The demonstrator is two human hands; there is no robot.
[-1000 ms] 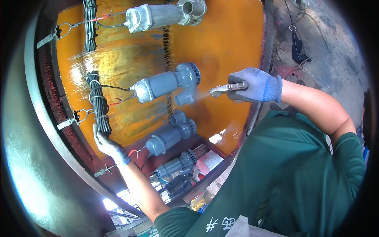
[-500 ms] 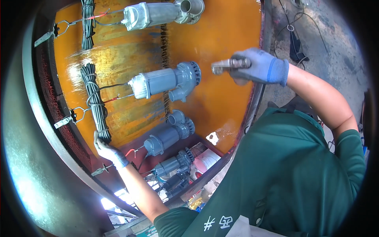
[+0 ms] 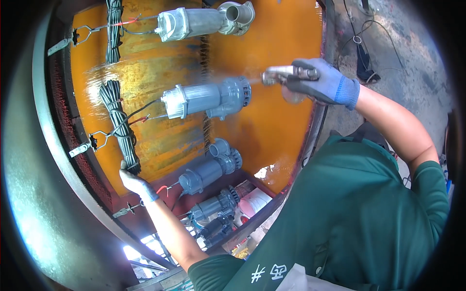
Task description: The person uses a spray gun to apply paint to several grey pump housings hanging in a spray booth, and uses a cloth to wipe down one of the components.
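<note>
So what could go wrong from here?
1. Mist from the spray gun, held in the right hand, might carry past the second pump from the top onto the orange wall.
2. The left hand is at the lower end of the cable bundle; a tug could swing that pump and spoil the aim.
3. The right forearm is bare, so stray spray might reach skin.

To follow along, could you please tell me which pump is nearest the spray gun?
The second pump from the top: its slotted end faces the spray gun; the others hang farther off.
</note>
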